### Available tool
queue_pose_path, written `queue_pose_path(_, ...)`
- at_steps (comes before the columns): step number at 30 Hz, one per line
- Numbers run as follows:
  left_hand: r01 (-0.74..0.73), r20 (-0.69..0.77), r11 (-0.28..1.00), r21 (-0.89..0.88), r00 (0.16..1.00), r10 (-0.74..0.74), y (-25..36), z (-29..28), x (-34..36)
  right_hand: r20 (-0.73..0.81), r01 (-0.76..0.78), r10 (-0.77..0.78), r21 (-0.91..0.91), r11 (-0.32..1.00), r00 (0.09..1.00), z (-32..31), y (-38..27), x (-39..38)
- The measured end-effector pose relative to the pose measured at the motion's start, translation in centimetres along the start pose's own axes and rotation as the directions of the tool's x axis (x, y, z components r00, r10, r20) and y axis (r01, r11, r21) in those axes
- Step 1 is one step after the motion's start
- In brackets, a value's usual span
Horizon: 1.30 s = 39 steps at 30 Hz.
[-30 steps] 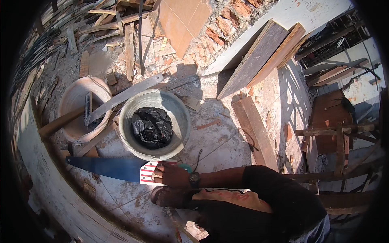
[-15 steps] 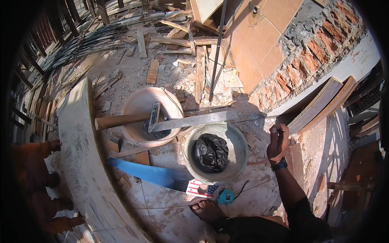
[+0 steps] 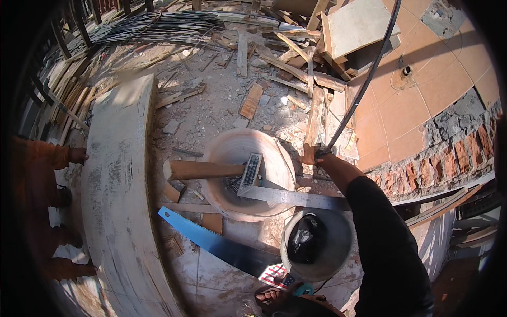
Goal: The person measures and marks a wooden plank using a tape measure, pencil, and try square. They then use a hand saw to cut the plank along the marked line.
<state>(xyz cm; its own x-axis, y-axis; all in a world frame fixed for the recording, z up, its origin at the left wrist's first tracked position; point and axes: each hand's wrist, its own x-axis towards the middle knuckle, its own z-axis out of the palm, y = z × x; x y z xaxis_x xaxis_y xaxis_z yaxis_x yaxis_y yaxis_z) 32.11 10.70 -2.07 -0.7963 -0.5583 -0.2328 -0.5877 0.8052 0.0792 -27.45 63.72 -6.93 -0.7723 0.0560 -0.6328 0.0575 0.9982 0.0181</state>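
Note:
My right hand (image 3: 309, 154) reaches to a long wooden piece (image 3: 317, 108) beyond a pale pinkish bucket (image 3: 222, 142); its grip is unclear. My left hand is not visible. The bucket holds a wooden handle (image 3: 203, 169) and a metal square (image 3: 285, 197), whose blade stretches over the rim. Below my arm, a grey bucket (image 3: 340, 245) holds a black plastic bag (image 3: 303, 240). A blue handsaw (image 3: 211, 238) with a striped grip (image 3: 272, 274) lies on the floor beside a teal tape measure (image 3: 303, 289) and my foot.
A broad weathered board (image 3: 116, 185) lies at left, with another person's hands (image 3: 77, 156) at its edge. Wood scraps, rubble and bundled dark rods (image 3: 132, 29) lie behind. A black bar (image 3: 364, 79) leans across broken tiles (image 3: 417, 100) and exposed brick (image 3: 438, 166) at right.
My right hand has left the saw's handle and moved forward and up to the debris past the buckets. The view has swung, shifting the scene within the frame and showing more of the rubble.

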Motion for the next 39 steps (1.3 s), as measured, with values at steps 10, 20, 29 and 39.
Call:
queue_pose_path(10, 0.140, 0.014, 0.990, -0.028, 0.990, -0.139, -6.5, 1.8, -4.0, 0.116, 0.084, -0.060, -0.216, 0.973, 0.991, 4.6, 14.6, 8.8)
queue_pose_path(20, 0.236, -0.076, 0.959, -0.155, 0.965, -0.250, -19.8, 2.7, -18.1, 0.069, -0.091, 0.189, 0.990, 0.107, 0.980, -11.4, 9.9, -11.9)
queue_pose_path(29, 0.579, -0.112, 0.759, -0.298, 0.769, -0.630, -15.4, 2.2, -14.4, -0.493, 0.417, -0.323, 0.091, 0.904, 0.808, -3.1, 10.2, -37.1)
queue_pose_path(39, 0.577, -0.210, 0.760, -0.298, 0.737, -0.642, -13.7, 2.8, -11.4, -0.389, 0.808, -0.718, 0.146, 0.571, 0.577, 11.7, -14.6, -47.2)
